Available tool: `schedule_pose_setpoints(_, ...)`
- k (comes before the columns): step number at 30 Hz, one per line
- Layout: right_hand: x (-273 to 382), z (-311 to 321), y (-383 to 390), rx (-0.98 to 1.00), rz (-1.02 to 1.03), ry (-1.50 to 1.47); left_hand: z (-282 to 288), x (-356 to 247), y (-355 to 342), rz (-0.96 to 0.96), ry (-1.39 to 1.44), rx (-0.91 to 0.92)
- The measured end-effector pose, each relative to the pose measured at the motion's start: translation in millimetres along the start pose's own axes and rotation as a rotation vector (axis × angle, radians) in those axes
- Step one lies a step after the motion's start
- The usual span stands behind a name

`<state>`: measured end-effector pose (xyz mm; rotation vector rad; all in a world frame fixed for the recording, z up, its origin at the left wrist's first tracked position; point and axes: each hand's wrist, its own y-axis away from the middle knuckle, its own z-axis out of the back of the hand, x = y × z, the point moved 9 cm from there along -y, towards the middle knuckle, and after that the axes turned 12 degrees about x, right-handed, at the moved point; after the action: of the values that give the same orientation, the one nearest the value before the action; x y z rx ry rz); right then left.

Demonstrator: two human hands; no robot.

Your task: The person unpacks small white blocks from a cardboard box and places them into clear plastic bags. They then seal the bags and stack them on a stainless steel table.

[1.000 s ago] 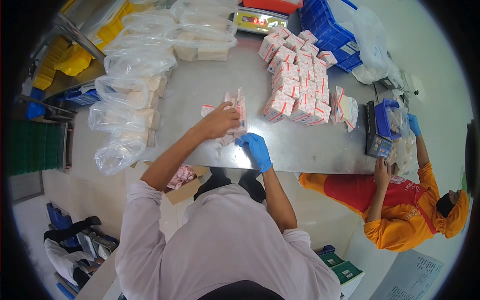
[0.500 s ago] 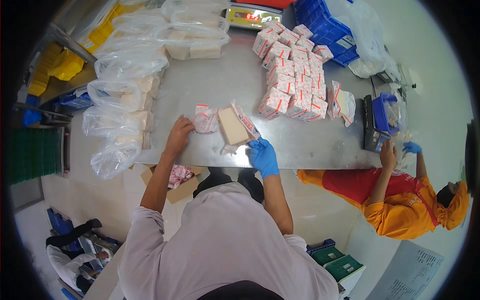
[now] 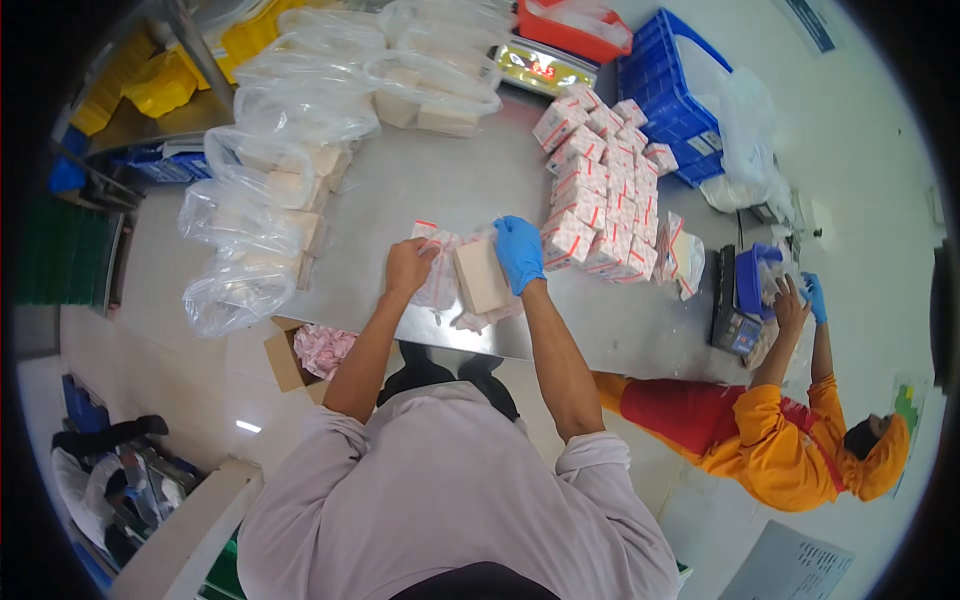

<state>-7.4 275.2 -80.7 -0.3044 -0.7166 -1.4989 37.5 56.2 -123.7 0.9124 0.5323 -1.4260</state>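
A pale cream block lies with pink-printed paper under it, toward the near side of the steel table. My bare left hand pinches the wrapper just left of the block. My blue-gloved right hand is curled over the block's right side and wrapper edge; what exactly its fingertips grip is partly hidden. A stack of pink-and-white wrapped packs stands to the right, beside an opened packet. Clear-bagged blocks line the left side.
A lit scale, red tray and blue crates sit at the back. At right a co-worker works by a smaller scale. Below are a carton of paper and another person at lower left.
The block was uncovered from its wrapper. My right hand moved up onto the block's right side; my left moved from over the packet to the left paper, now gripping it.
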Motion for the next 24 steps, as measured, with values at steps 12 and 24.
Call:
schedule_pose_setpoints(12,-32,-12,-21,0.011,-0.135,-0.097,26,19,34,0.091,0.149,-0.117)
schedule_pose_setpoints(24,-96,0,137,0.105,-0.232,-0.718,-96,-55,84,0.257,0.893,0.215)
